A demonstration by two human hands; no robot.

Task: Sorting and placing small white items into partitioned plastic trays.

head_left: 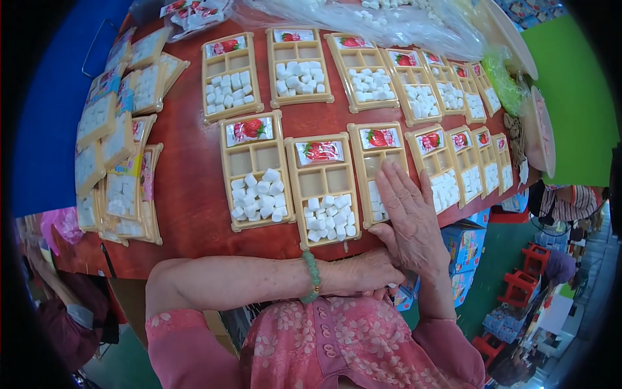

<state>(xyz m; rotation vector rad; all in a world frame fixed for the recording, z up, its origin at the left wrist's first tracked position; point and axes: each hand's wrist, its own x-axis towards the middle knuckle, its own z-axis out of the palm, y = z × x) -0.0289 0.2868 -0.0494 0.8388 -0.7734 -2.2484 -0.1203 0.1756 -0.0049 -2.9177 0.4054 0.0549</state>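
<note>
A: Right hand [409,223]?
B: Flat, fingers spread and straight, palm down. It holds nothing, just rests on the near end of a tan tray [378,170] at the tabletop's [191,194] near edge.
A: Which tray?
B: Front row, the third full one from the left, with a strawberry packet [380,137] in its top slot. The fingertips reach its middle slots; the palm covers most of its white cubes [375,206], and only a few show at the hand's left side.
A: Left hand [363,272]?
B: Below the tabletop edge, tucked against the right wrist, under the right palm. Fingers are hidden, so I cannot tell how far it is open or whether it grips anything. Green bead bracelet [313,275] on that wrist.
A: Neighbours?
B: Just left of the right hand is the middle tray [322,188], with a packet on top, two bare slots and cubes at the near end. Left of that is another tray [256,170], laid out the same. To the right, more trays [447,170] curve away, close side by side.
A: Back row?
B: Five or six trays [298,65], well apart from the hands, filled the same way.
A: Anything else?
B: Stacked trays [120,162] at the left edge, clear plastic bag [363,23] at the far side. Pink flowered sleeves [337,343] at the bottom.
</note>
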